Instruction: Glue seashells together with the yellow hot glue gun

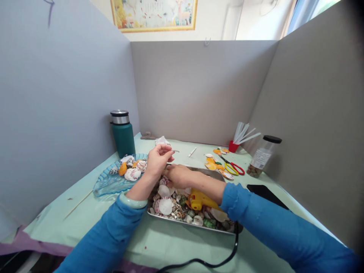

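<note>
Right hand (179, 176) over shells (165, 206), jar label (261, 158) — print illegible

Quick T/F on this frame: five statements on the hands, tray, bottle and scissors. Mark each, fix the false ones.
1. The right hand reaches in over the metal tray. True.
2. The left hand lies flat on the table cover. False: it is raised, pinching a small thin piece.
3. The green bottle stands upright beyond the blue dish. True.
4. The scissors lie in the tray. False: they lie on the table cover, past the tray's far right corner.
5. The yellow tool rests among shells in the tray. True.
</note>
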A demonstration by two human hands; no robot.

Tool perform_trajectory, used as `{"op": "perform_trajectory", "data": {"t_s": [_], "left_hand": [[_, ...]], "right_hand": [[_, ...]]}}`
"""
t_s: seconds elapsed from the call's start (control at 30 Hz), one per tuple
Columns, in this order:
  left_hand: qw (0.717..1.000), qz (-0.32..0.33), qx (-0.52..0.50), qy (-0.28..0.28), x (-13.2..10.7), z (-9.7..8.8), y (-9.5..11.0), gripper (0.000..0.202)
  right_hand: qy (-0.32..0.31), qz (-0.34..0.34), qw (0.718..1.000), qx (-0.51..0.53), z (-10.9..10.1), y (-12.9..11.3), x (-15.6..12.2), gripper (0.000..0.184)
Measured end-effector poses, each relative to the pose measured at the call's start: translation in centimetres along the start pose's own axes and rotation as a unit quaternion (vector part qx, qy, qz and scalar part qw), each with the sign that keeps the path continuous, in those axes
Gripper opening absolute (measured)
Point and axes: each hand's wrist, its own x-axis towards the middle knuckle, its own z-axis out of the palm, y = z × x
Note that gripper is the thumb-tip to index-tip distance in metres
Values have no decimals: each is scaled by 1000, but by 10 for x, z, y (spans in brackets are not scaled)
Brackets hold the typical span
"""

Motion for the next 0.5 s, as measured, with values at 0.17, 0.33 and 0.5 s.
{"op": "perform_trajectory", "data": {"t_s": [0.17,0.33,0.5], "left_hand": [[1000,-1,-6,11,-1,0,3,23],[1000,21,-8,-4,-4,1,7,23],[998,36,-22,-49,-12,5,15,21]], "right_hand": [[81,15,996,31,-10,5,-12,12],[303,8,952,51,-27,9,-70,14],[460,-6,888,-2,-24,12,-111,20]]}}
